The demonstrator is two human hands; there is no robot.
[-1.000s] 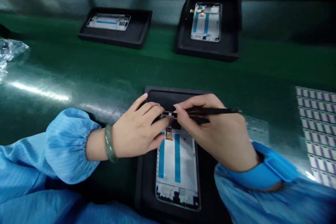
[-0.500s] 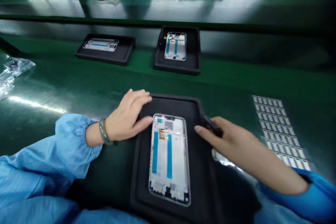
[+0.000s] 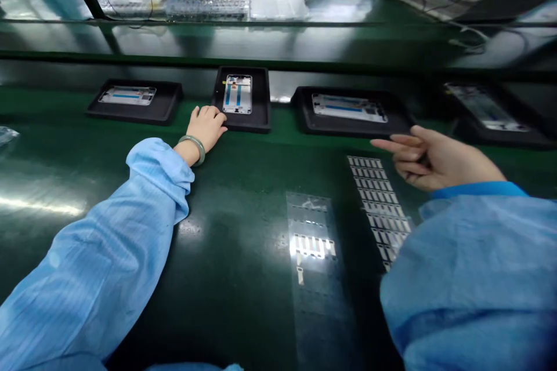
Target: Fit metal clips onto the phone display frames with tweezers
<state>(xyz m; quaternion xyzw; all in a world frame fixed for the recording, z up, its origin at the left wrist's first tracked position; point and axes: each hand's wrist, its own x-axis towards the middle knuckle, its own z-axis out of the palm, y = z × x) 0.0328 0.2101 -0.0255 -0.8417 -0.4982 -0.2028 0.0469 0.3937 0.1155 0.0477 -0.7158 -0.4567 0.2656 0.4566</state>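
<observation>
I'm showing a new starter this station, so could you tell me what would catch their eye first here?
The left hand, a green bangle on its wrist, rests against a black tray holding a phone frame on the green belt. The right hand hovers above a sheet of small labels, beside a shiny backing strip.

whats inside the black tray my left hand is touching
The black tray holds one phone frame, lying flat, upright in view, with two blue strips down its pale middle. The left hand rests on the tray's near-left corner, covering that rim; whatever lies under the frame is hidden.
</observation>
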